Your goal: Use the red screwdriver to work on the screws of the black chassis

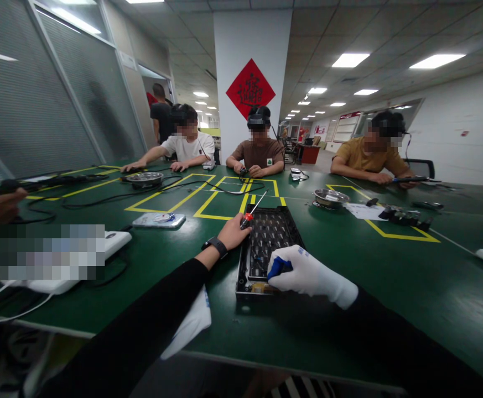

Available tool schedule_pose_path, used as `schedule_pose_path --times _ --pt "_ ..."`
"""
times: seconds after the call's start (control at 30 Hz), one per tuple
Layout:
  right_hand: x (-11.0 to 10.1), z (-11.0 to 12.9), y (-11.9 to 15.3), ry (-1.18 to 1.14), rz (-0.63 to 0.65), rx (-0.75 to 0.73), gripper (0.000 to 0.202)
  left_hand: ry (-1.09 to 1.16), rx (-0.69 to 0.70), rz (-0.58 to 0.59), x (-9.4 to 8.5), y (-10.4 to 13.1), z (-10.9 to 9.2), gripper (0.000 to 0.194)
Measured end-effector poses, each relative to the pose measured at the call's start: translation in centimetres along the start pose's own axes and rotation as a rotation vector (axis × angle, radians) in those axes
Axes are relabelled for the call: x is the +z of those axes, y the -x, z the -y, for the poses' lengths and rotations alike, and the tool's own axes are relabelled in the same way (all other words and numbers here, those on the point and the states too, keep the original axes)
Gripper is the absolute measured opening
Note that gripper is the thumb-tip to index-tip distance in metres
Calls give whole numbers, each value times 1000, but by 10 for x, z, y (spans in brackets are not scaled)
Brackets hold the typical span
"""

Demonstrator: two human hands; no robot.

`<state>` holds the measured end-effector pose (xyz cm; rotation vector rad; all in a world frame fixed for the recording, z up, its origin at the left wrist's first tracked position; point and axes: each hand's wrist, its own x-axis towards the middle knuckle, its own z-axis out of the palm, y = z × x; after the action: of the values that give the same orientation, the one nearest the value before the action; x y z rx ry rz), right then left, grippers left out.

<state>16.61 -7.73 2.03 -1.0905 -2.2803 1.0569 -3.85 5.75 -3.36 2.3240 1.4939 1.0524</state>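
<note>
A black rectangular frame or case (pixel 266 237), with rows of small dark shapes inside, lies on the green table in front of me. My left hand (pixel 233 233), bare with a dark wristband, is closed around a screwdriver (pixel 247 220) with a red and black handle, its shaft pointing up and away over the case's far left side. My right hand (pixel 293 269) wears a white glove with blue fingertips and rests at the near right part of the case. Its fingers are pressed together; whatever they hold, if anything, is hidden.
The green table (pixel 349 309) has yellow tape outlines. A phone (pixel 159 220), a white device (pixel 117 243) and a white glove (pixel 191 320) lie left. Metal bowls (pixel 331 198) and black parts (pixel 407 217) stand farther off. Several people sit opposite; another person's hand is at far left.
</note>
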Motion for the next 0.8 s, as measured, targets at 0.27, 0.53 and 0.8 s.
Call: schedule_pose_path --times 0.27,0.53,0.8 --pt "0 2 -2 93 -62 -127 10 5 -4 5 -2 1 -4 15" --pt "-1 5 -2 116 -54 -176 10 7 -5 -1 0 0 -2 15" --pt "0 1 0 -2 6 -19 15 -4 -23 11 -2 0 -3 15"
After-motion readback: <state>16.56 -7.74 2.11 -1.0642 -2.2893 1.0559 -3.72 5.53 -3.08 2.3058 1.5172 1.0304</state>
